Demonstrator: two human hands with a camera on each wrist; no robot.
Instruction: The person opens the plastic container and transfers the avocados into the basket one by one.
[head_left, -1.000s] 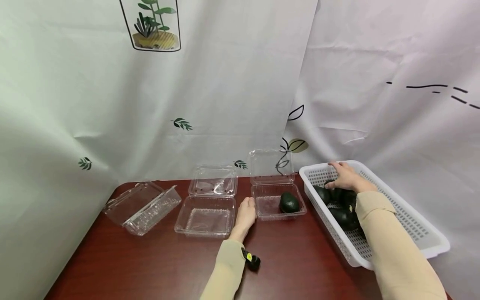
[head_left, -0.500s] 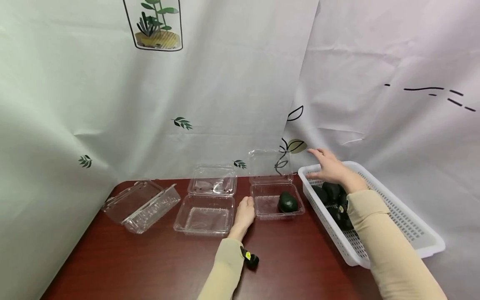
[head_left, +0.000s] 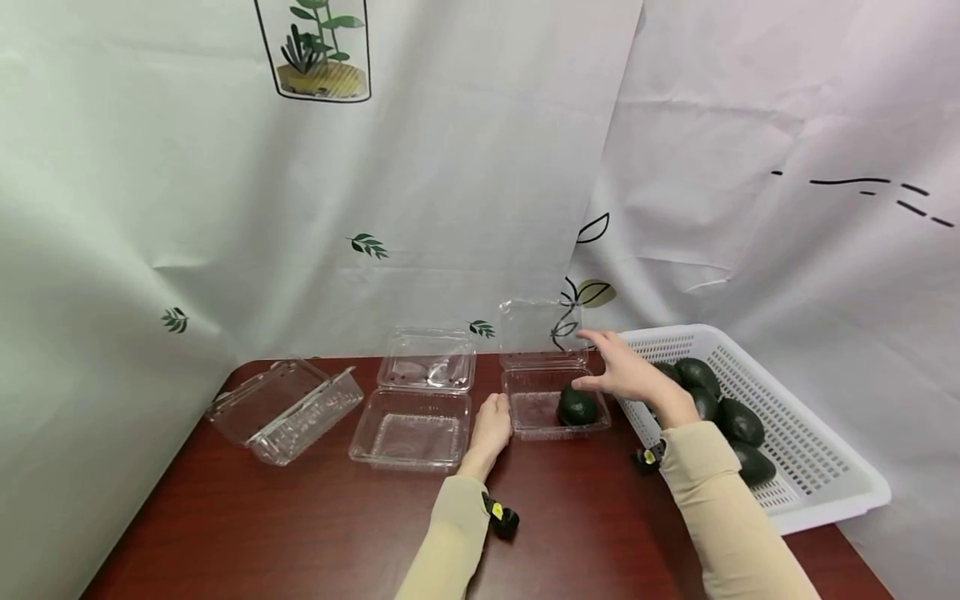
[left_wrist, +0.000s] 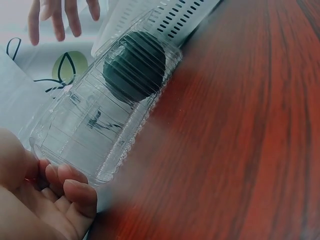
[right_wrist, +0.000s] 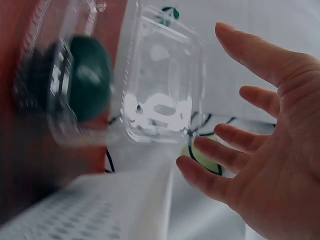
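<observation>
A clear plastic clamshell container [head_left: 528,408] stands with its lid [head_left: 542,337] raised, and one dark green avocado [head_left: 577,407] lies in the right part of its base. My left hand [head_left: 491,427] is at the container's left side; in the left wrist view its curled fingers [left_wrist: 75,192] hold the edge of the rim. Over the right side of the container hovers my right hand [head_left: 630,371], fingers spread and nothing in them. The right wrist view shows its palm [right_wrist: 280,160] bare, with the avocado and lid beyond the fingertips.
A white perforated basket [head_left: 832,458] with several avocados [head_left: 738,421] stands on the right, partly behind the right forearm. Left of my left hand are another opened clamshell [head_left: 412,429] and a tilted, partly opened one [head_left: 300,417]. A printed cloth [head_left: 450,167] hangs behind the table [head_left: 360,525].
My right hand has come up out of the basket without an avocado and moved left to above the container. More of the basket's avocados show now. The left hand has stayed in place.
</observation>
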